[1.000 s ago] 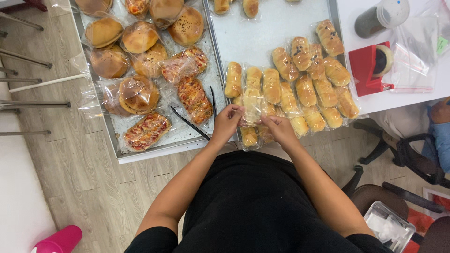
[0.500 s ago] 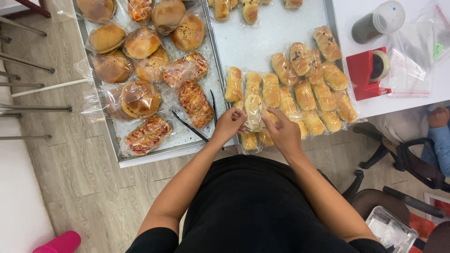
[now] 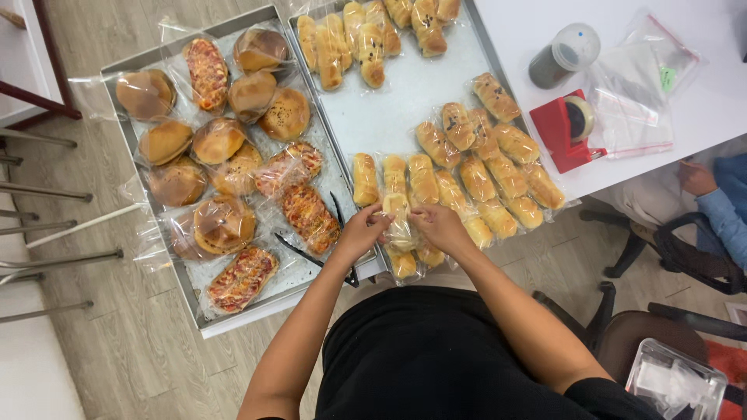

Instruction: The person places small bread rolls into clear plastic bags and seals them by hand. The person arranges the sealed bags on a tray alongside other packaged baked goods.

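A bagged bread roll (image 3: 398,220) is gripped between both hands at the near edge of the right-hand metal tray (image 3: 405,117). The fingers of the left hand (image 3: 362,231) are closed on the roll's left side, and those of the right hand (image 3: 437,226) are pinched on the clear wrapping at its right side. The roll is held just above the front row of long rolls (image 3: 467,183), which are laid side by side in clear bags; a few more rolls (image 3: 412,260) are seen just below the hands, at the tray's front corner. A second cluster of long rolls (image 3: 366,35) is set at the far end of the same tray. On the left-hand tray (image 3: 156,257), round buns (image 3: 222,140) and flat topped breads (image 3: 243,278) are spread out in bags, and black tongs (image 3: 311,257) are laid near the left wrist. On the white table (image 3: 716,101) to the right, a red tape dispenser (image 3: 566,128), a lidded plastic cup (image 3: 564,54) and some empty clear bags (image 3: 634,97) are placed. Another person's hand (image 3: 696,177) and blue sleeve (image 3: 727,218) are seen at the right edge, well apart.
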